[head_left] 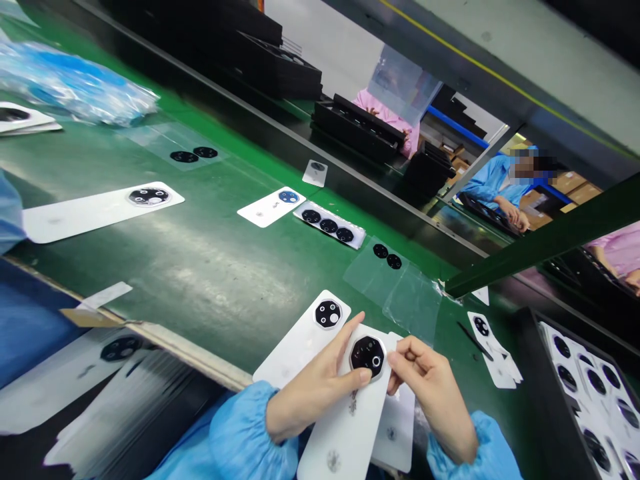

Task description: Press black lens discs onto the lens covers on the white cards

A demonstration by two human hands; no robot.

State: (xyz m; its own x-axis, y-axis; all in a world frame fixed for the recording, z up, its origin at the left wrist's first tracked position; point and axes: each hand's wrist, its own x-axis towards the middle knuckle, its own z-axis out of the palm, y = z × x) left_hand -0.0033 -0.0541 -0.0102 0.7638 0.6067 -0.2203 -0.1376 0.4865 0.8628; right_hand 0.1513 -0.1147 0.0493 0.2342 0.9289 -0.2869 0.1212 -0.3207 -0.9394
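My left hand (325, 383) grips a white phone back panel (345, 423), its thumb lying on the black round camera lens cover (367, 355). At the panel's upper right edge is my right hand (433, 380), its thumb and fingers closed on the rim beside the lens cover. Anything small between those fingertips is hidden. Partly under the held panel lies another white back panel (397, 427). A further back panel (305, 337) with a black lens cover rests on the green table, just behind my left hand.
Clear film (417, 293) with black lens covers (387, 257) lies ahead, near a strip of lens covers (327, 225). A black tray of panels (595, 393) stands right. Stacked panels (125, 407) sit below the table edge at left. Co-workers (500, 190) sit beyond the shelf frame.
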